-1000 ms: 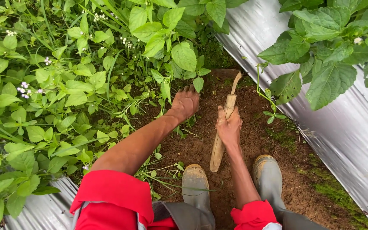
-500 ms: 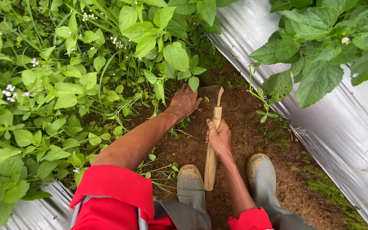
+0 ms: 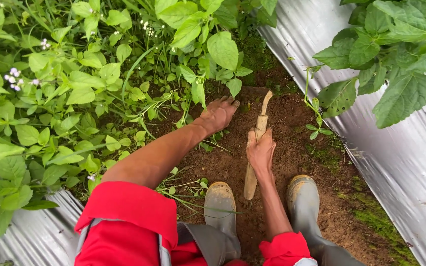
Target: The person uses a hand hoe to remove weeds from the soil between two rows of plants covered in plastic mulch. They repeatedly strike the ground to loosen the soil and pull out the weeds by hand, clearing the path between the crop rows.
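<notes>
From up here I look straight down at my right hand (image 3: 261, 150), whose fingers are clenched around the wooden handle of a small hoe (image 3: 254, 156). The handle runs nearly upright in the frame, its free end down between my two muddy rubber boots (image 3: 221, 204), and its upper end meets a curved neck that leads to a dark blade sunk at the far edge of the bare brown soil (image 3: 292, 148). The hoe sits in the middle of the narrow dirt strip, just right of my other hand. My left hand (image 3: 219, 113) lies palm down on the soil at the edge of the weeds (image 3: 75, 88), fingers spread flat and released, holding nothing that I can see; its fingertips touch the ground close beside the blade and just below a drooping green leaf. Both forearms are bare, coming out of red sleeves (image 3: 129, 216) at the bottom of the view, with grey trousers showing between them. To the left, the weeds form a dense bank of broad green leaves with a few tiny pale flowers, spilling over the edge of the soil. To the right, a sheet of silver plastic mulch (image 3: 400, 148) slopes along the strip, and a larger leafy plant (image 3: 390, 54) hangs over it from the upper right. More silver sheeting shows at the lower left beneath the weeds.
</notes>
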